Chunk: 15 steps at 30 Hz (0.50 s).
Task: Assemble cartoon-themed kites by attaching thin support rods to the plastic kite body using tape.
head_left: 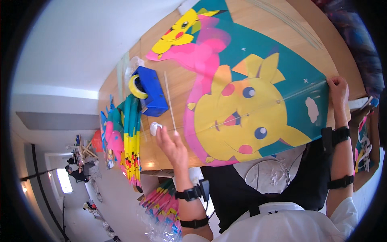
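A large printed kite [225, 117] lies spread on the table, teal and pink with a big yellow cartoon figure. Its far right corner is pinched between the thumb and fingers of my right hand [339, 90]. A thin pale rod or strip [300, 89] runs across the sheet to that corner. My left hand [172, 146] is over the table's left part, fingers apart. Its fingertips are by a small white lump [155, 129], whether touching I cannot tell. The thumb is near the lower end of a thin white stick [170, 103].
A blue tape dispenser [152, 92] with a yellow tape roll [138, 86] stands left of the kite. Folded colourful kites [132, 141] hang over the table's left edge. Pale strips [294, 24] lie at the back. Boxes of kite parts [363, 149] flank me. A wire-framed stool [268, 173] is below.
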Available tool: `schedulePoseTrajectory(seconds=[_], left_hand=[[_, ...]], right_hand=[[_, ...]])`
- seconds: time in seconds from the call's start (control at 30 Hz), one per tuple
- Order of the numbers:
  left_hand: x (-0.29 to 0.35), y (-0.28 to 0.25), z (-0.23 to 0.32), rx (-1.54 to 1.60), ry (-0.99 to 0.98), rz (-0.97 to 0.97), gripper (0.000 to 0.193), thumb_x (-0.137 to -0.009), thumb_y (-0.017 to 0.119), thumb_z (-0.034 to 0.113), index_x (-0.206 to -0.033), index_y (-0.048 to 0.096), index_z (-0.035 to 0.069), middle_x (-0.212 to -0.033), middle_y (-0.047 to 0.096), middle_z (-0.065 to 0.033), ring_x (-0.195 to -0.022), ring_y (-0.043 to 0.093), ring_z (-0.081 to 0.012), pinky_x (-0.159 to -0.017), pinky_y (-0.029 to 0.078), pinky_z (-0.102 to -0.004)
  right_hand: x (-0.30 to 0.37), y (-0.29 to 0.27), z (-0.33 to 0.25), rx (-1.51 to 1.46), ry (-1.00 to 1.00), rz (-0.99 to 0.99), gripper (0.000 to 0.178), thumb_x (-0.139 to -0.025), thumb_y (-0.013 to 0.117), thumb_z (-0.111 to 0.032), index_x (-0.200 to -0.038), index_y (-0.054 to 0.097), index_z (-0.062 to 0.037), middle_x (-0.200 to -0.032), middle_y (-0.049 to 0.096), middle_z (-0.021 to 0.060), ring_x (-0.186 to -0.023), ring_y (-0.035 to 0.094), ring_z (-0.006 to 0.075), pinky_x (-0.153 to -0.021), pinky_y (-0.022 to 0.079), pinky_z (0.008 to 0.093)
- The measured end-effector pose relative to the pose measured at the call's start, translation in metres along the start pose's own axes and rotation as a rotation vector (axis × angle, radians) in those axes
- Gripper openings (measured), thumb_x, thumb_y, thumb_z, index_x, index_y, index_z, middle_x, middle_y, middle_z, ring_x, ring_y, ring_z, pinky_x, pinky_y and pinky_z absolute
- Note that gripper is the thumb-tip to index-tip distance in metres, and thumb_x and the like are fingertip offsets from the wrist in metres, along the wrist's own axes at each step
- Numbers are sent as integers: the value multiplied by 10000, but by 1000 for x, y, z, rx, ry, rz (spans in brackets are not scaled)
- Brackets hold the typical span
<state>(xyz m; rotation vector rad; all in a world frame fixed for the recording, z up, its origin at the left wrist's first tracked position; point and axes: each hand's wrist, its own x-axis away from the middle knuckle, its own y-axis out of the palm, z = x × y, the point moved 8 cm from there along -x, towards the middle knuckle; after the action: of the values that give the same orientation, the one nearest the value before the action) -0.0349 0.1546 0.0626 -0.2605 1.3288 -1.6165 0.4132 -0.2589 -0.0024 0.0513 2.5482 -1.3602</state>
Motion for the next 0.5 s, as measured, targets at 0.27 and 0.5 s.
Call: schedulePoseTrajectory(seconds=[0.27,0.5], left_hand=[[-114,-17,-99,599,-685,142,139,-870,566,83,-959,626,-5,-820,603,-76,-668,521,-146,-585,476,-301],[-125,5,-98,876,-859,3,79,-829,617,77,-872,612,11,-777,600,-74,-598,466,-114,-544,519,-347]], right_hand=[[-6,7,17,-89,-44,20,250,-785,679,-232,-760,611,7,-733,576,110,-694,569,226,-676,451,335],[-13,8,30,-105,-34,1,220,-783,679,-212,-769,626,1,-688,592,82,-652,560,177,-649,454,315]])
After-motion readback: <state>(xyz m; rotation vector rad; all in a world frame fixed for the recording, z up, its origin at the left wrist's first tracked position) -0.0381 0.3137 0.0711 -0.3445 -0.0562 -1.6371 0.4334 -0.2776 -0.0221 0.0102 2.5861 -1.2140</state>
